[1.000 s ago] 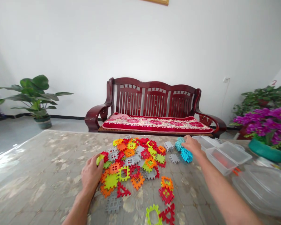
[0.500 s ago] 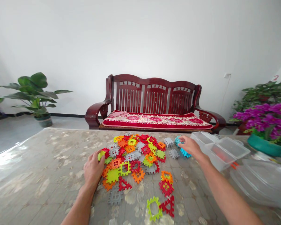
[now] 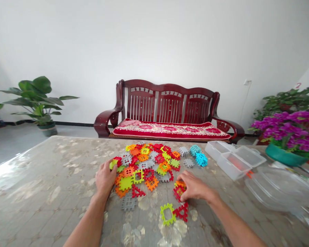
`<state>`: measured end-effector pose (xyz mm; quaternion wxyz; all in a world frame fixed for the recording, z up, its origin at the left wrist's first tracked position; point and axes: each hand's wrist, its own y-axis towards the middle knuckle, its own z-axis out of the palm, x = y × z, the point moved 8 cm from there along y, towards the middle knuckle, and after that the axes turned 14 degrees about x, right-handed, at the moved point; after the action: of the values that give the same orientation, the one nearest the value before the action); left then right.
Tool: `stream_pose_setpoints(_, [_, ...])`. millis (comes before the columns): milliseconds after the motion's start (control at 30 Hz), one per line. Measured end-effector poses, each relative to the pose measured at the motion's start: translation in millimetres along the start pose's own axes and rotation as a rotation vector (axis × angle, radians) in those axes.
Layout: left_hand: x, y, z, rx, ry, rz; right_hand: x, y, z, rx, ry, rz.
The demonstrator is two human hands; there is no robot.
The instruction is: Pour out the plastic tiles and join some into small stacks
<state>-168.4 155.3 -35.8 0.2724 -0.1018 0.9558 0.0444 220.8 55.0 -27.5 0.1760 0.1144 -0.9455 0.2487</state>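
A heap of flat interlocking plastic tiles (image 3: 149,163), red, orange, lime green and grey, lies spread on the patterned table (image 3: 41,192). My left hand (image 3: 104,177) rests at the heap's left edge, fingers curled on a lime green tile (image 3: 112,164). My right hand (image 3: 193,188) lies near the front of the heap, its fingers closed over an orange tile (image 3: 179,184) and a red tile (image 3: 177,192). A green square frame (image 3: 167,214) and a red triangle (image 3: 181,212) lie just in front of it. Blue tiles (image 3: 198,156) sit apart at the back right.
Clear plastic boxes (image 3: 233,158) and a large clear lid (image 3: 278,190) stand at the right. A teal pot of purple flowers (image 3: 289,140) is at the far right. Beyond the table are a red wooden bench (image 3: 167,113) and a leafy potted plant (image 3: 38,103).
My right hand has left the blue tiles at the back right and come down toward me onto the orange and red tiles. The left hand has hardly moved.
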Motion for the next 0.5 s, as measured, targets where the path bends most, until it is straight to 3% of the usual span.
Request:
stream_pose_setpoints(200, [-2, -1, -0.6, 0.024, 0.013, -0.021, 1, 7, -9, -0.025, -0.056, 0.084])
stream_pose_setpoints(500, [-1, 0, 0.4, 0.019, 0.005, -0.007, -16, 23, -9, -0.005, 0.065, 0.05])
